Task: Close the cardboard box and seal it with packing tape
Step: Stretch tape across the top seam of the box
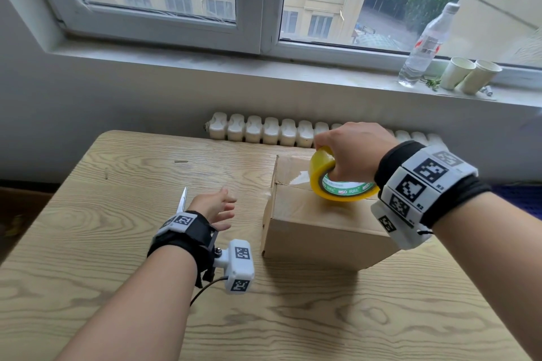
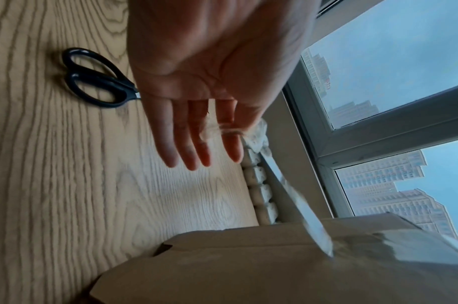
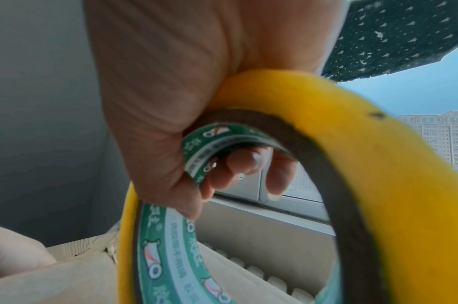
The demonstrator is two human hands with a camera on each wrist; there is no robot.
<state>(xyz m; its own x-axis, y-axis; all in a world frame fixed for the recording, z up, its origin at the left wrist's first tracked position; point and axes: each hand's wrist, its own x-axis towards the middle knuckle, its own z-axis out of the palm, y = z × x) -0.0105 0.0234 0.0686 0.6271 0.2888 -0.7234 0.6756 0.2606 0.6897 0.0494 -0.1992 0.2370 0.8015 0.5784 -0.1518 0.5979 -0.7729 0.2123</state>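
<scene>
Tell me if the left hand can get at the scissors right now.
Probably yes: the left hand is open, hovering right beside the scissors on the table, nothing between them.

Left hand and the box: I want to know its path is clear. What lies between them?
Only bare tabletop between the open left hand and the cardboard box, in the head view; the scissors lie on the hand's other side.

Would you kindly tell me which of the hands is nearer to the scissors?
Left. The left hand hovers open right beside the scissors; the right hand holds the tape roll on the box.
</scene>
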